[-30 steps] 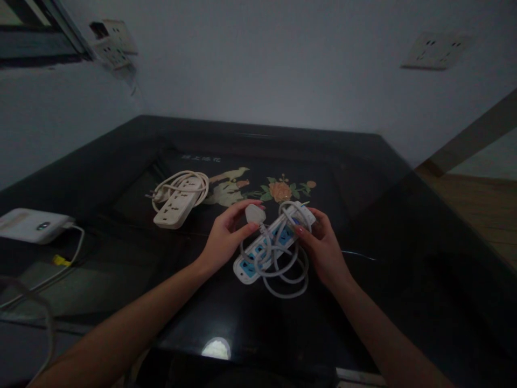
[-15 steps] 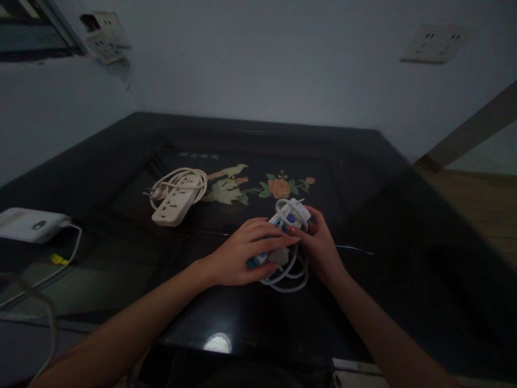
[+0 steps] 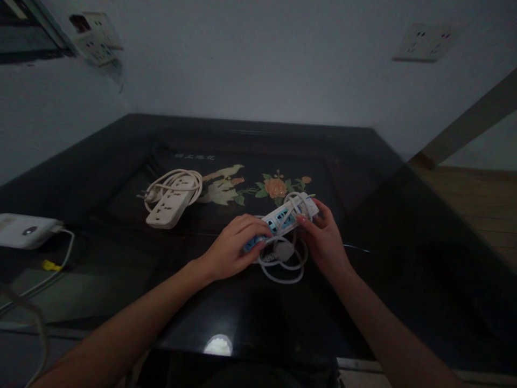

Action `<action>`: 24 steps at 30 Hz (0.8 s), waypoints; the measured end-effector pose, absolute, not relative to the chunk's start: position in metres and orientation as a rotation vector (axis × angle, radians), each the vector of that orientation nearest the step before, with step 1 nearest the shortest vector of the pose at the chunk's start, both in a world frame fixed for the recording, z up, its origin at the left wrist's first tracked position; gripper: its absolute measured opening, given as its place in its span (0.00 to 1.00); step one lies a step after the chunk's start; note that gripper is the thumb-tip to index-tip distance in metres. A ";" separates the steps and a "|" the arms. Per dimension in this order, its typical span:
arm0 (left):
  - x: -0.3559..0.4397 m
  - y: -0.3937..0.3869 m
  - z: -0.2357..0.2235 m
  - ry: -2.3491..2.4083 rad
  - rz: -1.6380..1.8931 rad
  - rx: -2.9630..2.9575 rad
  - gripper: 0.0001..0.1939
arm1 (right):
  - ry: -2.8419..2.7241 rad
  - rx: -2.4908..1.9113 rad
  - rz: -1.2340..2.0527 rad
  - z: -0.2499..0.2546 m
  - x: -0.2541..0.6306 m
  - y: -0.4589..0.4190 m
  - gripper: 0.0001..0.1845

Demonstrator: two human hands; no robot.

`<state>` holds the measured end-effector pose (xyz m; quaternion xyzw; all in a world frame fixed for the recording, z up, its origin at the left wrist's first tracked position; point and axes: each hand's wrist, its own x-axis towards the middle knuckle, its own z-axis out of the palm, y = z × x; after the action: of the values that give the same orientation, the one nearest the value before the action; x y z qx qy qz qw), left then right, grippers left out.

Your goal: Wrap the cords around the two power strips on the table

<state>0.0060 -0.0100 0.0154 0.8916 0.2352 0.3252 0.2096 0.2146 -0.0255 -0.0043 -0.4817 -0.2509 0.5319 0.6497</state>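
Observation:
A white power strip with blue sockets [image 3: 283, 220] is held just above the dark glossy table [image 3: 363, 178], between both hands. My left hand [image 3: 232, 250] is closed on its near end. My right hand [image 3: 323, 240] grips its far end, where the white cord [image 3: 283, 264] is wound round it. Loops of that cord and its plug hang below the strip, between my hands.
A cream power strip [image 3: 169, 202] with its cord coiled round it lies to the left on the table's flower inlay [image 3: 277, 187]. A white box with a cable [image 3: 24, 230] sits at the far left. Wall sockets [image 3: 428, 42] are mounted on the wall behind.
My left hand let go of the plug, passed over the strip and now grips its near end. The plug hangs in the loops below. The strip has risen slightly.

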 end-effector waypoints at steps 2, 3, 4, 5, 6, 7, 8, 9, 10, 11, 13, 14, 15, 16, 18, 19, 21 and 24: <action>0.006 -0.009 0.016 0.726 0.863 2.454 0.10 | -0.560 -1.098 1.202 -0.005 0.217 -0.024 0.33; 0.006 -0.009 0.015 0.754 0.835 2.440 0.11 | -0.554 -1.098 1.200 -0.006 0.218 -0.023 0.33; 0.006 -0.009 0.015 0.784 0.810 2.426 0.12 | -0.551 -1.098 1.199 -0.007 0.218 -0.023 0.33; 0.006 -0.008 0.015 0.811 0.787 2.421 0.13 | -0.552 -1.100 1.200 -0.008 0.219 -0.022 0.33; 0.007 -0.008 0.014 0.826 0.758 2.436 0.13 | -0.553 -1.103 1.197 -0.009 0.220 -0.022 0.33; 0.007 -0.007 0.014 0.829 0.721 2.470 0.13 | -0.553 -1.107 1.192 -0.009 0.220 -0.022 0.32; 0.007 -0.007 0.013 0.814 0.678 2.519 0.12 | -0.551 -1.109 1.185 -0.010 0.220 -0.021 0.32; 0.008 -0.008 0.012 0.784 0.636 2.571 0.11 | -0.548 -1.109 1.178 -0.011 0.220 -0.021 0.31; 0.008 -0.008 0.010 0.744 0.600 2.621 0.10 | -0.545 -1.109 1.172 -0.011 0.219 -0.021 0.31; 0.009 -0.010 0.009 0.710 0.571 2.659 0.10 | -0.544 -1.108 1.168 -0.011 0.219 -0.021 0.30; 0.012 -0.013 0.006 0.685 0.542 2.700 0.13 | -0.550 -1.105 1.165 -0.012 0.216 -0.022 0.30; 0.013 -0.015 0.005 0.692 0.524 2.714 0.16 | -0.553 -1.104 1.163 -0.012 0.215 -0.023 0.30; 0.014 -0.016 0.004 0.706 0.504 2.726 0.18 | -0.554 -1.104 1.163 -0.012 0.213 -0.023 0.31; 0.015 -0.018 0.003 0.717 0.486 2.740 0.20 | -0.553 -1.103 1.163 -0.012 0.212 -0.024 0.31; 0.018 -0.021 0.001 0.713 0.458 2.777 0.22 | -0.551 -1.101 1.166 -0.011 0.210 -0.025 0.31; 0.018 -0.022 0.000 0.702 0.453 2.797 0.22 | -0.553 -1.101 1.166 -0.011 0.210 -0.026 0.30; 0.019 -0.024 0.000 0.670 0.454 2.832 0.23 | -0.568 -1.099 1.163 -0.011 0.210 -0.026 0.29; 0.018 -0.025 0.003 0.640 0.445 2.850 0.26 | -0.595 -1.079 1.153 -0.009 0.213 -0.026 0.28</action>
<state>0.0180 -0.0250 0.0027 0.9604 0.2155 0.1498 0.0934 0.2127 -0.0261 -0.0094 -0.4777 -0.2636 0.5103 0.6648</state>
